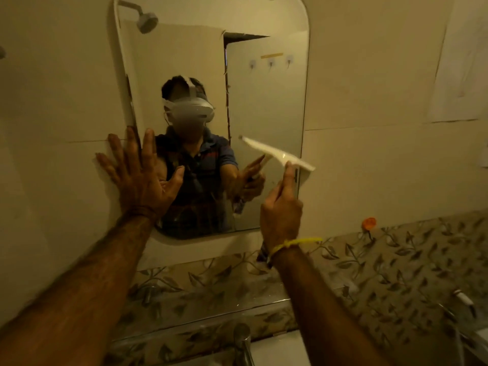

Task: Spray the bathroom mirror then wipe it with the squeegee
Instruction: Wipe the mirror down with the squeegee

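Observation:
The bathroom mirror [264, 88] hangs on the wall ahead, tall with rounded corners. My left hand [140, 173] lies flat with fingers spread over the mirror's lower left edge and the wall beside it. My right hand [281, 210] grips the handle of a white squeegee [274, 153]. Its blade slants down to the right against the mirror's lower right part. A yellow band circles my right wrist. No spray bottle is in view.
A metal tap [243, 342] rises at the bottom centre above a white basin. A glass shelf [200, 310] runs under the mirror along leaf-patterned tiles. An orange hook [369, 223] sticks to the wall at right. A white item [463, 299] lies at the far right.

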`<state>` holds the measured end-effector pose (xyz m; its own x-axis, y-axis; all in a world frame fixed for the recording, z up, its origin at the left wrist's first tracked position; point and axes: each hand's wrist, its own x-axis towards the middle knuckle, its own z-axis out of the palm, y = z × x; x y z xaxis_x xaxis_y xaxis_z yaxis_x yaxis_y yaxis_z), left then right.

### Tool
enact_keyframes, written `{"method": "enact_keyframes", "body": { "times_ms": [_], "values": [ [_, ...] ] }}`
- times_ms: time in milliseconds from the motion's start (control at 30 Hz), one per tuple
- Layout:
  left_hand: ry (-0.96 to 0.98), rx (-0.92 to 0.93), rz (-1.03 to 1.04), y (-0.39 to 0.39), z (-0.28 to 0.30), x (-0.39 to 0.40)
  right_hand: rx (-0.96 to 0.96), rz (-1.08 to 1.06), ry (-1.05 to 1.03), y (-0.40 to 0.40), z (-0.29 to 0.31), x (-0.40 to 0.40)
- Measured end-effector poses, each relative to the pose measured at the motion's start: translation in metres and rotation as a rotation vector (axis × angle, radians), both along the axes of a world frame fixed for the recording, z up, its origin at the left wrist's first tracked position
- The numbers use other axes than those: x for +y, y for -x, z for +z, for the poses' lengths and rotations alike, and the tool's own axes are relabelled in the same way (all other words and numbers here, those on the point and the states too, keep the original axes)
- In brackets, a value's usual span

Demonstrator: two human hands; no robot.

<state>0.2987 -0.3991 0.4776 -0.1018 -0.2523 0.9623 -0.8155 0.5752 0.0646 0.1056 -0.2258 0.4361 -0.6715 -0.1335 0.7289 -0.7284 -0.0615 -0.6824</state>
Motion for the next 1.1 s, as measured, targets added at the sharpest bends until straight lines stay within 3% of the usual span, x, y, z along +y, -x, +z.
{"method": "enact_keyframes", "body": {
  "times_ms": [100,300,533,733,900,1000,1100],
  "values": [
    [-0.016,-0.012,-0.001,-0.002,0.001,0.004,-0.021,0.039,-0.100,-0.017,-0.041,0.011],
    [-0.045,-0.053,0.021,-0.003,0.003,0.006,-0.166,-0.027,0.046,0.021,0.022,-0.001],
    [-0.094,-0.087,0.020,-0.006,0.003,0.010,-0.182,0.150,-0.158,-0.058,-0.072,0.009],
    [-0.173,-0.129,-0.049,-0.020,0.007,0.023,-0.303,0.080,-0.040,-0.056,-0.031,-0.007],
    [-0.240,-0.153,-0.186,-0.034,0.008,0.032,-0.213,0.223,-0.236,-0.115,-0.070,-0.005],
    [-0.284,-0.175,-0.241,-0.041,0.009,0.032,-0.205,0.226,-0.253,-0.117,-0.062,-0.009],
    [-0.323,-0.168,-0.289,-0.045,0.009,0.032,-0.050,0.184,-0.348,-0.122,-0.055,-0.011]
  ]
}}
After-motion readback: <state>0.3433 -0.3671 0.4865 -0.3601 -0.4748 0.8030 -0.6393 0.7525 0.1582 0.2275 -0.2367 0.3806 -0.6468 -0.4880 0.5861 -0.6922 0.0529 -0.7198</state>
